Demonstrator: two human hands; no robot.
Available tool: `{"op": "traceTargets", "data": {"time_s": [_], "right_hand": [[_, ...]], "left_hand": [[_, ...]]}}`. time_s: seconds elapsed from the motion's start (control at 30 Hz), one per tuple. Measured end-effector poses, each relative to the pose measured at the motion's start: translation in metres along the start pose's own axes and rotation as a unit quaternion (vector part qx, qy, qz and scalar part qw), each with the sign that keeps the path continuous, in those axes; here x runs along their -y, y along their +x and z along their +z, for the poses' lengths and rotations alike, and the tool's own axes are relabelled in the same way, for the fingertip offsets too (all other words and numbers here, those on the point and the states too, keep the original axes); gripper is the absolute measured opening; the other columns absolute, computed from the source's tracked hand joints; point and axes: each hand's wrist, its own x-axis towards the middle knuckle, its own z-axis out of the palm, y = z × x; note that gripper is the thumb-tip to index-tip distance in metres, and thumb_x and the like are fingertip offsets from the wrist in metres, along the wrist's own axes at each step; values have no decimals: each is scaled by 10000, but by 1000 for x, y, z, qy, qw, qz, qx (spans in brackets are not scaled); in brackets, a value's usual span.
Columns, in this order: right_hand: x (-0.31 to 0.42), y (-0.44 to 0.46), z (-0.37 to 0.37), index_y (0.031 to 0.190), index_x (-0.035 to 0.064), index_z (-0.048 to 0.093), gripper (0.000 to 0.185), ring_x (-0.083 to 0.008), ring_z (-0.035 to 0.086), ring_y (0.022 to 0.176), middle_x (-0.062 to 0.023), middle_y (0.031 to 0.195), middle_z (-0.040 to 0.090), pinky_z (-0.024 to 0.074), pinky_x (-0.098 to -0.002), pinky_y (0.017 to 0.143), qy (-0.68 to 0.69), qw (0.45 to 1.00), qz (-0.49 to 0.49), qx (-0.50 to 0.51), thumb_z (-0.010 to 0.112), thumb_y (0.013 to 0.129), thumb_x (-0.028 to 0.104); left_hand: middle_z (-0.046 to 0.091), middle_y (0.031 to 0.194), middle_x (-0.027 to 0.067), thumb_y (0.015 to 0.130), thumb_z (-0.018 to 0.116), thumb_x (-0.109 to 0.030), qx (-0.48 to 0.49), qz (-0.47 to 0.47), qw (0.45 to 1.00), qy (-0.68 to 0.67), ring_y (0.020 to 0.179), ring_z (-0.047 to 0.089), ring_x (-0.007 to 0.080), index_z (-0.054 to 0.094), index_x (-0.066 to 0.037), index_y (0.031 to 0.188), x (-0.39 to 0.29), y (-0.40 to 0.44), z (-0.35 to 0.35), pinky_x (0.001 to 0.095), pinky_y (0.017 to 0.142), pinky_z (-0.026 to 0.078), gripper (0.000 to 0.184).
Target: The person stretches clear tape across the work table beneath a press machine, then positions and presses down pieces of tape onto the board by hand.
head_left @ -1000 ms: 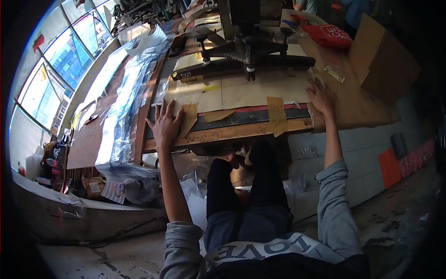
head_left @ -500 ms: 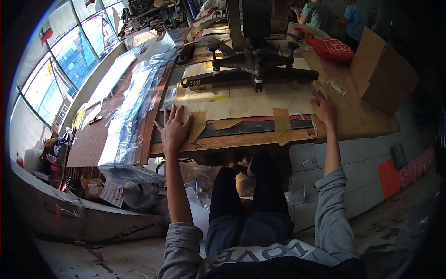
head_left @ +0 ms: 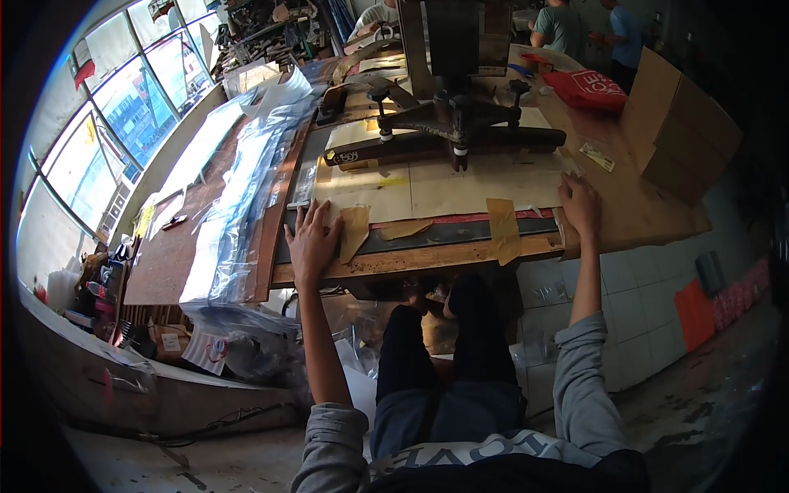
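My left hand (head_left: 312,246) lies with fingers spread on the left front part of the work surface, beside a piece of brown tape (head_left: 354,233). On the right, my right hand (head_left: 580,205) rests at the corner of a pale sheet (head_left: 460,193), fingers apart and holding nothing. Between and beyond the hands, a black metal bar (head_left: 509,138) on a dark bracket (head_left: 448,119) spans the sheet. Another tape strip (head_left: 502,230) crosses the wooden front edge (head_left: 411,261).
Clear plastic sheets (head_left: 234,205) lie on a brown board at left. An open cardboard box (head_left: 678,123), a red bag (head_left: 585,89) and a small label (head_left: 597,157) are at right. Other people (head_left: 560,33) stand at the back.
The head view has shifted, so the table sits lower and slightly further right than a second ago. Both hands stay on the table's front part, with fingers slightly less spread.
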Motion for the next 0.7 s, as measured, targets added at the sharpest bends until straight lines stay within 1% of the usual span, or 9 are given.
{"op": "traceTargets", "data": {"time_s": [0.07, 0.17, 0.27, 0.37, 0.47, 0.7], "right_hand": [[0, 2, 0, 1157, 88, 612, 362, -345, 540, 1088, -198, 1098, 610, 410, -465, 920, 0, 1000, -5, 4, 516, 863, 277], [1, 3, -1, 1200, 90, 576, 391, -346, 513, 1127, -213, 1164, 570, 394, -467, 944, 19, 1000, 7, 11, 522, 862, 279], [-2, 5, 6, 1252, 119, 539, 421, -348, 475, 1174, -190, 1292, 476, 372, -475, 968, -19, 1000, -6, -12, 527, 862, 278], [3, 4, 3, 1272, 166, 533, 422, -348, 442, 1212, -156, 1378, 379, 357, -485, 983, -36, 999, 16, 3, 514, 870, 291], [8, 3, -4, 1288, 210, 527, 424, -338, 425, 1231, -137, 1401, 347, 337, -493, 994, -47, 998, 32, 36, 498, 876, 304], [5, 5, 1, 1291, 238, 530, 430, -337, 373, 1276, -144, 1433, 320, 281, -522, 1025, -59, 996, 44, 55, 432, 884, 338]], "left_hand": [[406, 1422, 55, 891, 478, -476, 0, -1, 1000, -3, 1358, 292, 272, 519, -192, 1278, 0, 0, -1, 584, 1080, 160, 482], [382, 1438, 50, 896, 465, -484, 2, -5, 1000, 3, 1361, 286, 271, 507, -191, 1289, -1, 0, -1, 576, 1083, 162, 493], [334, 1466, 41, 905, 435, -503, -8, -7, 1000, 6, 1371, 264, 267, 478, -186, 1319, -1, 3, 2, 560, 1090, 158, 523], [292, 1487, 32, 911, 402, -522, -15, -15, 1000, 18, 1385, 227, 265, 440, -180, 1352, -3, 4, 2, 545, 1096, 151, 559], [283, 1492, 28, 913, 388, -532, -5, -23, 999, 30, 1395, 198, 268, 419, -179, 1370, -5, 4, 2, 541, 1098, 145, 578], [317, 1476, 31, 911, 385, -540, 4, -25, 999, 32, 1396, 190, 275, 411, -179, 1371, -6, 5, 1, 541, 1100, 139, 585]]}}
